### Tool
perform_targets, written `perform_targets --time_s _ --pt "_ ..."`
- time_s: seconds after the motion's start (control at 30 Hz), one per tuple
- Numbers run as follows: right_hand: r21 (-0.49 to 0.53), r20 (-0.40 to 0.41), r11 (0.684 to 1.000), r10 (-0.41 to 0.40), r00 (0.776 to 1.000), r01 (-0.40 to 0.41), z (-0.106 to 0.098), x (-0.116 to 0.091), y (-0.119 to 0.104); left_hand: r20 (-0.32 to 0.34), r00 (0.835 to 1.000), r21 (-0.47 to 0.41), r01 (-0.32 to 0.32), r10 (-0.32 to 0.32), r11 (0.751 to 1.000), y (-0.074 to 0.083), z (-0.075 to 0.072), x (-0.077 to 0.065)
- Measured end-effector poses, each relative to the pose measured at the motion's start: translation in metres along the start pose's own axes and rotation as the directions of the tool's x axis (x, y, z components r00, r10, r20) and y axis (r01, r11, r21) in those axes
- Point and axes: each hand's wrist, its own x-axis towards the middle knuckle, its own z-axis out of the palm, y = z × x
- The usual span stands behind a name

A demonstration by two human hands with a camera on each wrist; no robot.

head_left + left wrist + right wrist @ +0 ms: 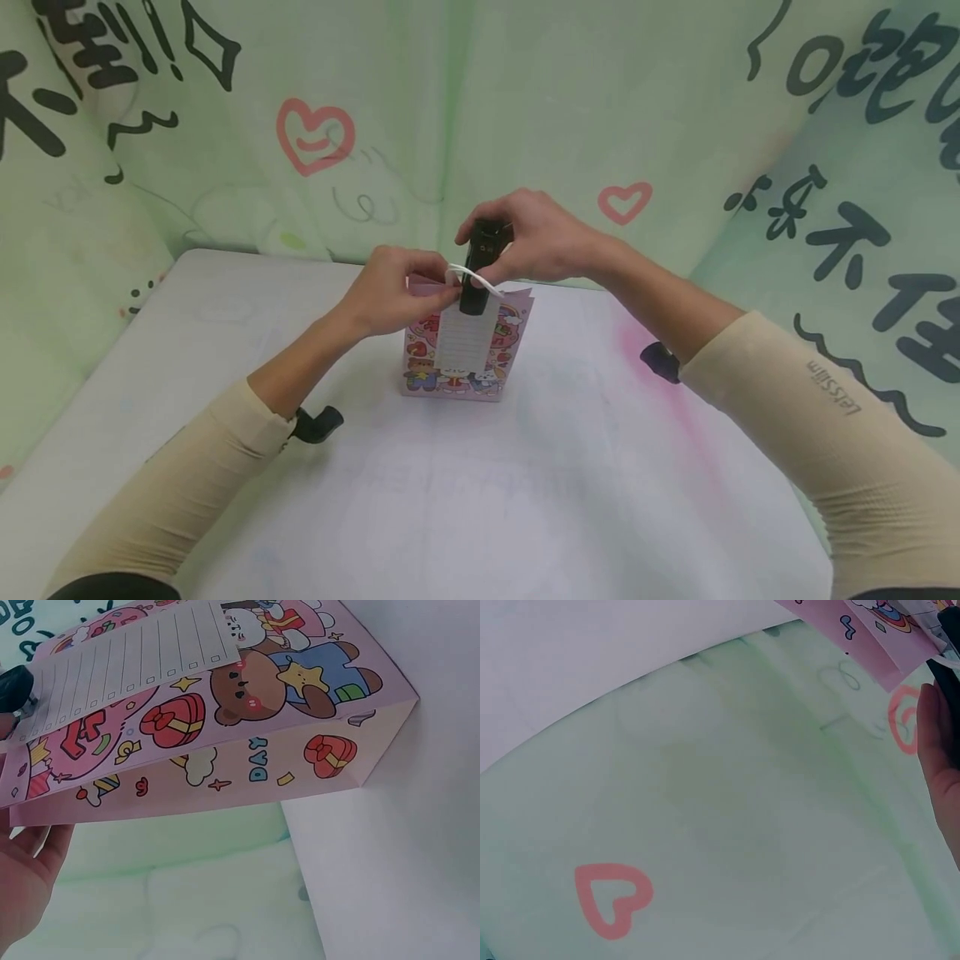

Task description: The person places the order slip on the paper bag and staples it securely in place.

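Bag (455, 390) pink, cartoon-printed; left hand (386, 292) pinches its top, right hand (546, 237) grips black stapler (475, 298)

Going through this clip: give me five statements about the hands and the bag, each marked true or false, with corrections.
1. The right hand holds a black stapler-like tool. True.
2. The left hand lies flat on the table. False: it grips the upper edge of the pink gift bag.
3. A lined paper strip is in front of the bag's printed face. True.
4. The bag lies on its side. False: it is upright.
5. The bag's visible handle is black. False: it is white.
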Motion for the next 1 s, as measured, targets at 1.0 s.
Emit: perform_targets --time_s 1.0 --pt "0.086 -0.106 0.995 -0.040 0.994 0.049 0.009 -0.021 -0.029 0.009 1.000 -0.015 -0.017 0.017 1.000 -0.001 0.004 0.006"
